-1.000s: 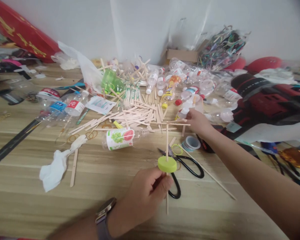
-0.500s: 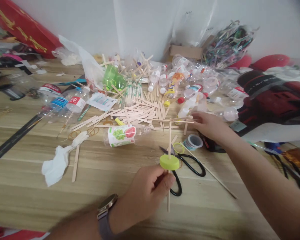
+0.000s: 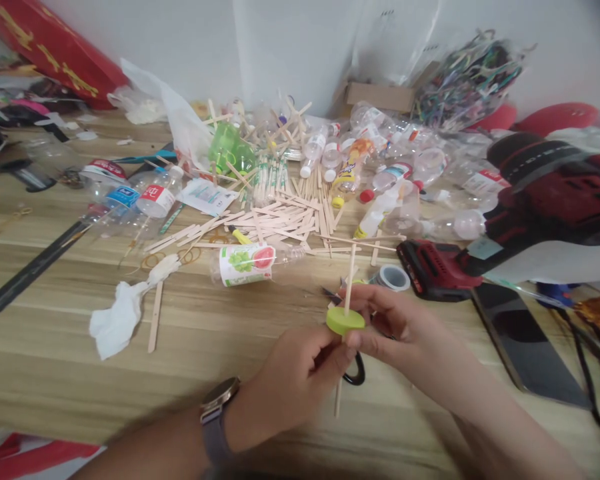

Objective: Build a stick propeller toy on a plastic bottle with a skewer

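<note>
1. Behind a cluttered wooden table (image 3: 190, 390) rises a pale wall (image 3: 290, 63); I read the clock from the green disc (image 3: 345, 323) in front of me, 12 being straight ahead.
2. The green disc sits around a stick (image 3: 351, 283), held up off the table. The stick stands nearly upright, its top tipped slightly towards 1.
3. My left hand (image 3: 295, 373) comes in from 8, a watch (image 3: 217, 400) on its wrist. Thumb and index finger are closed on the stick just below the disc; the other fingers are curled, mostly hidden.
4. My right hand (image 3: 405, 330) comes in from 4, thumb at the disc's rim, index finger reaching behind the stick. The gap between them is narrow; whether they pinch the disc, I can't tell.
5. My hands cover much of the scissors (image 3: 363, 371); a black handle shows between 5 and 6.
6. Another stick crosses at the first one's top; whether they join, I can't make out.
7. At 2, beyond a roll (image 3: 393, 279), the drill (image 3: 565, 207) is cut off by my view's edge.
8. At 1, clear bottles (image 3: 400, 160) overlap too much to count.
</note>
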{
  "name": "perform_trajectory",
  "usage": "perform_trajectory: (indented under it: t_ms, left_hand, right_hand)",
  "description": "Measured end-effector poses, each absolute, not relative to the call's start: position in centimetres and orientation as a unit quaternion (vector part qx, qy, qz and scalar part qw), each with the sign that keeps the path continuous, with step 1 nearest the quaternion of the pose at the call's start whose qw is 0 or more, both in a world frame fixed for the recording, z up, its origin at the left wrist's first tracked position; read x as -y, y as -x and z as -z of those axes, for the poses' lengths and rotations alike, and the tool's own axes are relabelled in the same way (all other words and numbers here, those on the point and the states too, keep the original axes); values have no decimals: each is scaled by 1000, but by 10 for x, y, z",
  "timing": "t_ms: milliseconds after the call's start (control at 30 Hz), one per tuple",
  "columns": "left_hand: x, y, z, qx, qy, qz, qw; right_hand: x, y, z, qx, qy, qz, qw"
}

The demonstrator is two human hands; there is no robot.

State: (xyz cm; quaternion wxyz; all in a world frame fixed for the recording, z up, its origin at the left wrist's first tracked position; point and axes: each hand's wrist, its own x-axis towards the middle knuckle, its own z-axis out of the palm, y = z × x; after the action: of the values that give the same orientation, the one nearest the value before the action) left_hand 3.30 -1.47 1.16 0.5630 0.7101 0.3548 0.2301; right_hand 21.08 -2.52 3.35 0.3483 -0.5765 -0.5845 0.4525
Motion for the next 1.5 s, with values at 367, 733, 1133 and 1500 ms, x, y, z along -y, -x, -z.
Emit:
perform_trajectory:
  t_ms: [367, 733, 1133, 1500]
  left_hand:
    - [16, -32, -16, -340, -734, -182, 559]
    - [18, -34, -13, -340, -731, -170, 566]
    - [19, -30, -14, -317, -718, -188, 591]
    - [18, -30, -12, -315, -697, -187, 617]
  right_hand:
    - [7, -225, -40, 417, 509, -563, 500]
    - [13, -212, -31, 252, 423, -648, 582]
    - [19, -223, -29, 254, 403, -659, 582]
    - [17, -218, -27, 210, 390, -672, 594]
